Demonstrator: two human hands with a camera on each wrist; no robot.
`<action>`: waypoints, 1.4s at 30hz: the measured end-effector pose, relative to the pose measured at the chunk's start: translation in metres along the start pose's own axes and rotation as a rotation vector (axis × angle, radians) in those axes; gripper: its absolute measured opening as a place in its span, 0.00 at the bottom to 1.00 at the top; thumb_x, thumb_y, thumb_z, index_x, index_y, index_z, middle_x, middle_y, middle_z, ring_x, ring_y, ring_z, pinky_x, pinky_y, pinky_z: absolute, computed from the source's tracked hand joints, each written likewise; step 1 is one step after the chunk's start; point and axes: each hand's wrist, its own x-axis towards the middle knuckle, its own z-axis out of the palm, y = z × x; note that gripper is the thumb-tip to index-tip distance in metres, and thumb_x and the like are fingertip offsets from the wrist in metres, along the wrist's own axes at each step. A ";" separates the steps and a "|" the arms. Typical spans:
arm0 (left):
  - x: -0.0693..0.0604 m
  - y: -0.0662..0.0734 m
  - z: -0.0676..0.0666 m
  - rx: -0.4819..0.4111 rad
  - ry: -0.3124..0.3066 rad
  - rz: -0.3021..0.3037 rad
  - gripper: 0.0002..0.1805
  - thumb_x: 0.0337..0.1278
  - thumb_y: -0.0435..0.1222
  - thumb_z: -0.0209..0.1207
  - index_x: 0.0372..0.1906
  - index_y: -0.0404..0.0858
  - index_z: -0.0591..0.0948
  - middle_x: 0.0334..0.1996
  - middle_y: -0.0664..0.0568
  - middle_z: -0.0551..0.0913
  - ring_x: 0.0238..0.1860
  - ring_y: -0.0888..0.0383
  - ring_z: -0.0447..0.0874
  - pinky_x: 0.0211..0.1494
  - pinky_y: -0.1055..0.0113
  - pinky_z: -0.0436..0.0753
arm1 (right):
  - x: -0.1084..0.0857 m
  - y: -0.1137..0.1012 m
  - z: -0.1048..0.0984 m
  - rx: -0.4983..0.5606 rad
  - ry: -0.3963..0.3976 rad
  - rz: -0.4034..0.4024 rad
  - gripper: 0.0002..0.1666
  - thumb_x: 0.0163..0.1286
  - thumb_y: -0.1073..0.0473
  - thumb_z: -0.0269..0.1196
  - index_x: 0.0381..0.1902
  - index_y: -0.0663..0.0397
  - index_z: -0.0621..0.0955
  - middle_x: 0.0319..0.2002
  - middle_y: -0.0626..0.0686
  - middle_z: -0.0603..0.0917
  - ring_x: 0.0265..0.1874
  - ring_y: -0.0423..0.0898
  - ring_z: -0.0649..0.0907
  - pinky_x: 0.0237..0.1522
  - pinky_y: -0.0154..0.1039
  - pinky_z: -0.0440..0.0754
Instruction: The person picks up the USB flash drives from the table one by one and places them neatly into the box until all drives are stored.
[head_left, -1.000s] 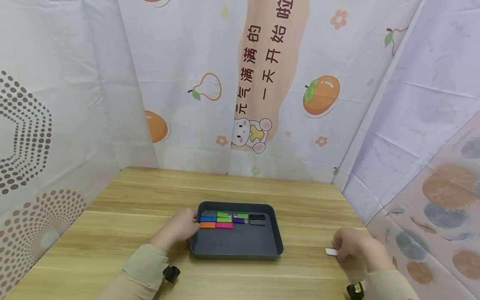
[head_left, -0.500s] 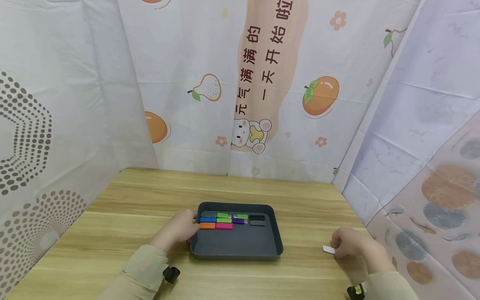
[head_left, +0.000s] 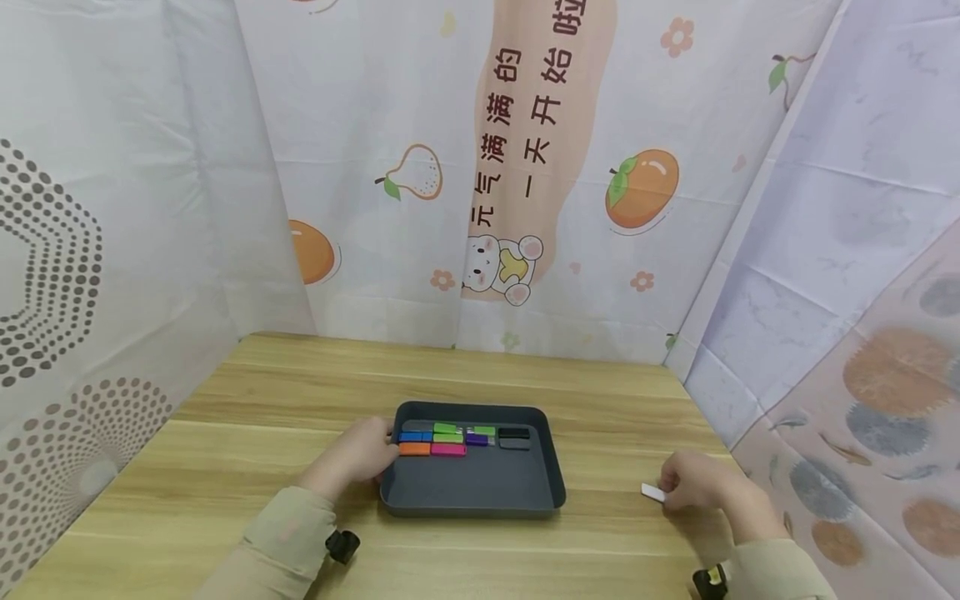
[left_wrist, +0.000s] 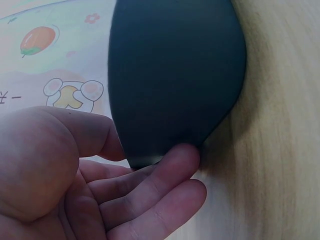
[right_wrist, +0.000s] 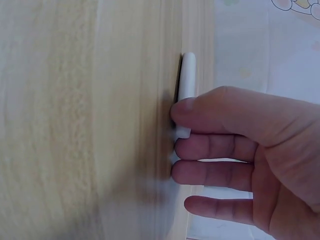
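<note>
My left hand (head_left: 362, 452) grips the left side of a dark grey tray (head_left: 480, 487), thumb at the rim and fingers around the outer wall. The left wrist view shows that wall (left_wrist: 175, 65) close up. To the right of the tray, my right hand (head_left: 693, 479) pinches a small white USB stick (head_left: 652, 492) low over the tabletop. In the right wrist view the thumb covers the lower part of the white stick (right_wrist: 187, 75); its connector is not visible. Several coloured USB sticks lie in rows in the tray's upper part, among them a pink one (head_left: 448, 450) and a black one (head_left: 513, 433).
The wooden table (head_left: 600, 550) carries the tray near its middle. Printed cloth hangs behind it (head_left: 360, 275) and along both sides. Black wrist cameras are worn on the left wrist (head_left: 342, 547) and the right wrist (head_left: 710, 582).
My right hand has shifted slightly left and away from me with the white USB stick, which has turned a little. The left hand and tray stay in place.
</note>
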 end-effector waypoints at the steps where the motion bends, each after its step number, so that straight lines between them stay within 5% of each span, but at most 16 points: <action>1: 0.000 0.000 0.000 0.004 -0.001 0.002 0.15 0.66 0.30 0.57 0.54 0.27 0.82 0.31 0.46 0.82 0.20 0.55 0.81 0.22 0.63 0.80 | 0.000 0.000 0.000 0.005 -0.002 -0.003 0.11 0.47 0.64 0.73 0.21 0.46 0.81 0.20 0.41 0.76 0.21 0.39 0.73 0.23 0.35 0.72; 9: 0.002 -0.001 0.001 0.001 -0.008 -0.010 0.16 0.66 0.30 0.57 0.55 0.28 0.82 0.28 0.47 0.81 0.19 0.55 0.80 0.21 0.63 0.80 | 0.005 -0.001 -0.003 0.028 0.015 -0.069 0.07 0.53 0.65 0.72 0.25 0.48 0.83 0.24 0.40 0.79 0.24 0.37 0.74 0.28 0.35 0.76; 30: 0.001 -0.001 0.000 0.004 -0.006 0.002 0.19 0.66 0.30 0.58 0.59 0.27 0.81 0.38 0.43 0.84 0.20 0.55 0.81 0.21 0.62 0.82 | 0.021 -0.007 -0.011 0.048 0.244 -0.188 0.07 0.63 0.60 0.71 0.31 0.43 0.82 0.25 0.37 0.79 0.26 0.34 0.77 0.28 0.34 0.77; 36: 0.000 0.000 0.000 0.002 -0.001 0.010 0.17 0.65 0.29 0.57 0.56 0.27 0.81 0.33 0.45 0.83 0.20 0.55 0.81 0.21 0.63 0.81 | 0.025 -0.016 -0.015 0.072 0.315 -0.247 0.08 0.63 0.62 0.71 0.32 0.42 0.83 0.27 0.36 0.80 0.28 0.34 0.79 0.31 0.35 0.80; 42: 0.001 -0.001 0.000 0.003 -0.006 0.004 0.19 0.66 0.30 0.57 0.59 0.27 0.81 0.36 0.44 0.84 0.19 0.55 0.81 0.21 0.63 0.81 | 0.025 -0.023 -0.017 0.054 0.325 -0.235 0.07 0.64 0.61 0.71 0.33 0.41 0.83 0.28 0.36 0.81 0.29 0.34 0.79 0.31 0.35 0.80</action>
